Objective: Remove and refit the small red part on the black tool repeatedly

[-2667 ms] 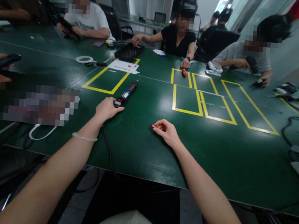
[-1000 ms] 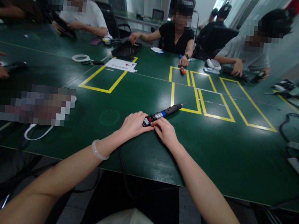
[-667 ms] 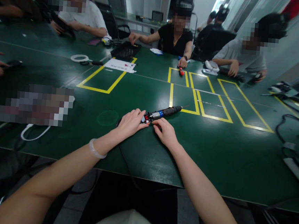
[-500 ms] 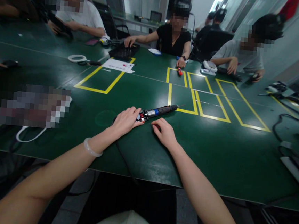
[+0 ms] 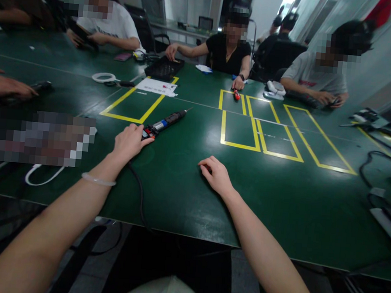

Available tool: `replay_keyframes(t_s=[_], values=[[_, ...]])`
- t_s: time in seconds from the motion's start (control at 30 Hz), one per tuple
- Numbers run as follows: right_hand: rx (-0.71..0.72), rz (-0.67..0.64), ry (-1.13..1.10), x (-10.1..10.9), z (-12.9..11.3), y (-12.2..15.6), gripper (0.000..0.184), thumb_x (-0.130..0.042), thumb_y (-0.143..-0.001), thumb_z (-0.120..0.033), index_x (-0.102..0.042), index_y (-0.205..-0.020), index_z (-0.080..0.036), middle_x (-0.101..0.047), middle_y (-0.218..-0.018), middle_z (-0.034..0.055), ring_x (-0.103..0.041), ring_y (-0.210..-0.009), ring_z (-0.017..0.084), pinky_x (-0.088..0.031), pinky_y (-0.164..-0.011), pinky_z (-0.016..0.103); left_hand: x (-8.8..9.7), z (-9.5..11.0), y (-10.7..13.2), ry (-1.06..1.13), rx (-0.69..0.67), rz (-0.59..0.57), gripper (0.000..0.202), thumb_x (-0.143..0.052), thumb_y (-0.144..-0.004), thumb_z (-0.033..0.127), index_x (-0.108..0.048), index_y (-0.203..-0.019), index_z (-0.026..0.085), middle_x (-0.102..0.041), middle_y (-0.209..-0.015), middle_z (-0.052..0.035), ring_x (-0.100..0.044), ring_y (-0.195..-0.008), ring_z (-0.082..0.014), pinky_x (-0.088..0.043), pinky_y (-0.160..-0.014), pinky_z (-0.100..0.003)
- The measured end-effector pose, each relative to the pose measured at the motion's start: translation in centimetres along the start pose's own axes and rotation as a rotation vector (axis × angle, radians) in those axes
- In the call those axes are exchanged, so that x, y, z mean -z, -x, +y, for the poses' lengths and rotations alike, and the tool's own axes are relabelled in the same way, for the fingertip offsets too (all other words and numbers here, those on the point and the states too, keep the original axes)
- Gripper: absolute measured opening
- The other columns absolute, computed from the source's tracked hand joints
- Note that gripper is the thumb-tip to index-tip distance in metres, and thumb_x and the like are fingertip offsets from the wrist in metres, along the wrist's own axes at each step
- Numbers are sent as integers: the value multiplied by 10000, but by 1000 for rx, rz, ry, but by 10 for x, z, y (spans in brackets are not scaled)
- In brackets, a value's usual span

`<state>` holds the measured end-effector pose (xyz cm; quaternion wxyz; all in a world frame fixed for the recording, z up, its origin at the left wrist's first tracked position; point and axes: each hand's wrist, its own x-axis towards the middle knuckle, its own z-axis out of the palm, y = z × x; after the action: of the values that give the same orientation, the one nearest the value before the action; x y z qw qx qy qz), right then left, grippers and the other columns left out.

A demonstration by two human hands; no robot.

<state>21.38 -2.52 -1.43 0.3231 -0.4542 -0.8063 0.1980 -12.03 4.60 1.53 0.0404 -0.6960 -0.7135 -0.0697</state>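
Observation:
My left hand (image 5: 129, 141) is wrapped over the rear end of a corded electric screwdriver (image 5: 165, 123). The tool is dark, with silver and blue bands and some red near the grip. Its thin bit points away to the upper right, and a black cord (image 5: 140, 192) runs back from the hand to the table edge. My right hand (image 5: 216, 175) rests on the green table (image 5: 178, 190) with nothing in it. Its fingers are loosely bent, with a gap between thumb and forefinger.
Yellow tape outlines (image 5: 240, 146) mark the table ahead. A white sheet (image 5: 156, 86), a black tray (image 5: 164, 67) and a white ring-shaped item (image 5: 103, 78) lie farther off. Cables (image 5: 368, 166) are at right. Co-workers sit around; one person's hand (image 5: 238, 82) is by a red tool (image 5: 236, 94).
My left hand has carried the screwdriver to the left and away from me. Its bit has left the yellow outline's edge. My right hand has stayed in place.

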Motion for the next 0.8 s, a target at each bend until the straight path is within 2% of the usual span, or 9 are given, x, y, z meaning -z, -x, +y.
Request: replay_keyframes(t_s=[0.2, 0.33, 0.47, 0.6, 0.8], values=[[-12, 12, 0, 0, 0, 0, 144, -520, -949, -198, -662, -973, -211, -609, -904, 31, -574, -774, 153, -442, -715, 267, -2, -45, -11, -34, 172, 39, 609, -457, -933, 650, -521, -1203, 108, -538, -1210, -197, -513, -1084, -351, -419, -863, -407], [-17, 27, -9, -1, 0, -1, 135, -521, -943, -194, -651, -974, -214, -604, -886, 25, -576, -773, 154, -443, -717, 267, -3, -64, -17, -48, 249, 56, 600, -458, -949, 632, -492, -1204, 90, -511, -1236, -170, -477, -1087, -321, -401, -882, -406], [-20, 26, -13, 0, -2, 0, 120, -518, -941, -196, -635, -917, -211, -585, -857, 21, -573, -776, 156, -436, -710, 265, -1, -68, -17, -25, 272, 120, 588, -515, -946, 578, -488, -1260, 81, -484, -1289, -193, -449, -1119, -337, -379, -920, -441], [-7, 20, -16, 0, -3, 0, 128, -508, -946, -195, -626, -899, -212, -575, -851, 22, -568, -784, 157, -433, -710, 263, 2, -62, -15, -54, 162, 245, 534, -543, -954, 470, -466, -1344, 114, -446, -1353, -193, -422, -1183, -355, -365, -960, -461], [0, 10, -14, 0, -3, 0, 122, -518, -939, -194, -630, -898, -214, -571, -845, 19, -567, -774, 156, -430, -694, 260, 3, -57, -19, 5, 114, 238, 350, -566, -900, 395, -590, -1160, 161, -494, -1308, -187, -408, -1225, -394, -313, -1020, -512]])
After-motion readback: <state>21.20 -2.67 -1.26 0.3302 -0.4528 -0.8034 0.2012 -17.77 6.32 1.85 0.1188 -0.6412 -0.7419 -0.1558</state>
